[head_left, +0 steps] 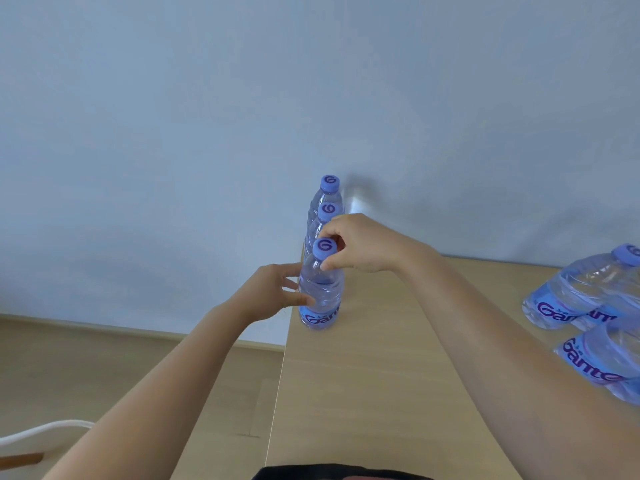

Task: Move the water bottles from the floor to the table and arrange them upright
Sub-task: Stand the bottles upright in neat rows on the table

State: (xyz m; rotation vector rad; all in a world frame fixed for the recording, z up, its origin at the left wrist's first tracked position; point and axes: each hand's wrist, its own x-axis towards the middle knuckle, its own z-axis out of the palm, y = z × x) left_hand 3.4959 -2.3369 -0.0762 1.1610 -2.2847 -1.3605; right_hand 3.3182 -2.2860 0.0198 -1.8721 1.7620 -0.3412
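While the nearest bottle stands upright at the left edge of the table, the person has both hands on it. The right hand pinches the neck just under the blue cap, thumb and forefinger curled round it. The left hand rests against the bottle's side with its fingers spread and fairly straight, steadying rather than gripping. Two more bottles stand upright in a line behind it, close to the wall, caps one above another from where the camera looks. Off to the right, a cluster of other bottles lies at the table's far right; they look tilted or on their sides, though the wide lens may be bending them, so I cannot say for sure.

These look full, so I would judge each one fairly heavy for its size, with thin clear walls that give under a squeeze and a smooth, ribbed body that could slip. The neck below the cap is the stiffest place to take hold; the label band low down is a second fair spot. Standing so near the table edge, a nudge to the left could tip it to the floor.
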